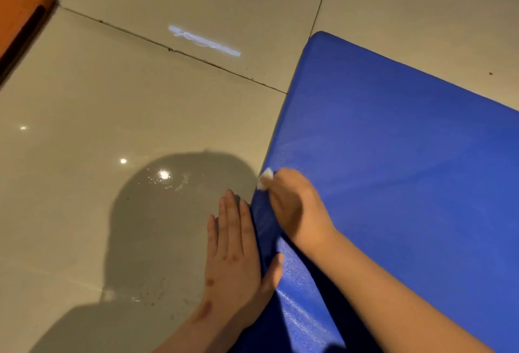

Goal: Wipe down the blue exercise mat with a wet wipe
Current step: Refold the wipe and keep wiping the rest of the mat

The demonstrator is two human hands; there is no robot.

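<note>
The blue exercise mat [393, 156] lies flat on the tiled floor and fills the right half of the view, its near corner rounded at the top. My right hand [295, 204] holds a small white wet wipe [265, 178] and presses it on the mat's left edge; the hand is blurred. My left hand [236, 246] lies flat on the floor beside that edge with straight fingers, and its thumb rests on the mat.
Glossy beige floor tiles [126, 100] with dark grout lines surround the mat. An orange object with a dark edge [19, 16] sits at the top left corner. My shadow falls on the tiles at bottom left.
</note>
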